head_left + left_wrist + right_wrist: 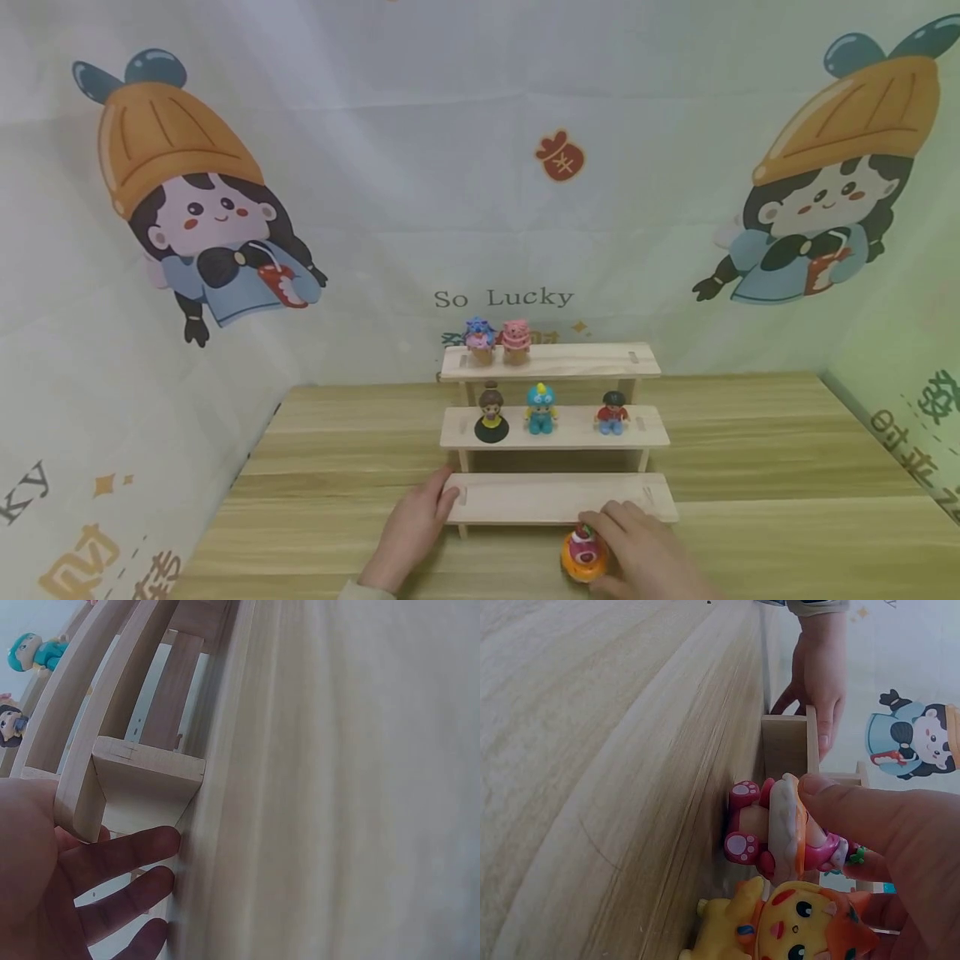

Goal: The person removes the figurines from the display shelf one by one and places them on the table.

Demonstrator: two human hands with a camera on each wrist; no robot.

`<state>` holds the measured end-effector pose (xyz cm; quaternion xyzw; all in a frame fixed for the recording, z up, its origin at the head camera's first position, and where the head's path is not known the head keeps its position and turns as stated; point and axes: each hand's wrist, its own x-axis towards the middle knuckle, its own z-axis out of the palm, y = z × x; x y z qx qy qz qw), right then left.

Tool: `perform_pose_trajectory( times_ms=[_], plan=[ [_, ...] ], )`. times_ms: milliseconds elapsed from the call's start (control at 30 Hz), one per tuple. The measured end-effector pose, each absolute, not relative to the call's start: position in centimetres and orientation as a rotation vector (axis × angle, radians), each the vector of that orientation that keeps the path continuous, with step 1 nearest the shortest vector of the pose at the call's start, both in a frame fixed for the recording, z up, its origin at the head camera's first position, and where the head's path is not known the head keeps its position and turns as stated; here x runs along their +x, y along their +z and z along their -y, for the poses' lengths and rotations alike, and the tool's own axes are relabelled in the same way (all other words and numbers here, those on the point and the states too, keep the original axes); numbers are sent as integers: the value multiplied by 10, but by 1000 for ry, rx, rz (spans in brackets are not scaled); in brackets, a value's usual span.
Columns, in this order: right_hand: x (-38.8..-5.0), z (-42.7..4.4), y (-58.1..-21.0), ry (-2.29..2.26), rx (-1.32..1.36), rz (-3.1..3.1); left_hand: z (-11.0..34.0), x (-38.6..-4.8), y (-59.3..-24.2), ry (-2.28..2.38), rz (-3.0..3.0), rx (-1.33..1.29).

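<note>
A three-tier wooden display shelf [555,497] stands on the table. At its left end my left hand [417,521] grips the lowest tier, the thumb on top; in the left wrist view the other fingers [127,851] stretch out past the end. My right hand [648,546] holds a pink bear figurine [585,552] with an orange-and-white ring, in front of the lowest tier. In the right wrist view its thumb presses on the ring of the bear figurine [786,829]. A yellow cat figurine [791,922] lies close under that hand; whether the fingers hold it too is unclear.
Two ice-cream-cone figurines [498,340] stand on the top tier. On the middle tier are a figurine in a yellow dress [491,408], a teal-hooded figurine [540,408] and a red-jacketed figurine [612,412]. A printed cloth [480,208] hangs behind the table [337,450].
</note>
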<state>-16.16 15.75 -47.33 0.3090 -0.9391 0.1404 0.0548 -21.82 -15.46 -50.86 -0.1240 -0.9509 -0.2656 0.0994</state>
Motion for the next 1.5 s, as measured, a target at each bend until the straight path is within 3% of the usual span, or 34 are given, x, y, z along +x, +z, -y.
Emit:
perform_pose_trajectory(
  times_ms=[1100, 1500],
  plan=[
    [-162, -160, -471, 701, 823, 2810, 155, -217, -507, -786, 2783, -383],
    [-176, -153, -412, 577, 890, 2519, 155, -217, -507, -798, 2790, -374]
  ],
)
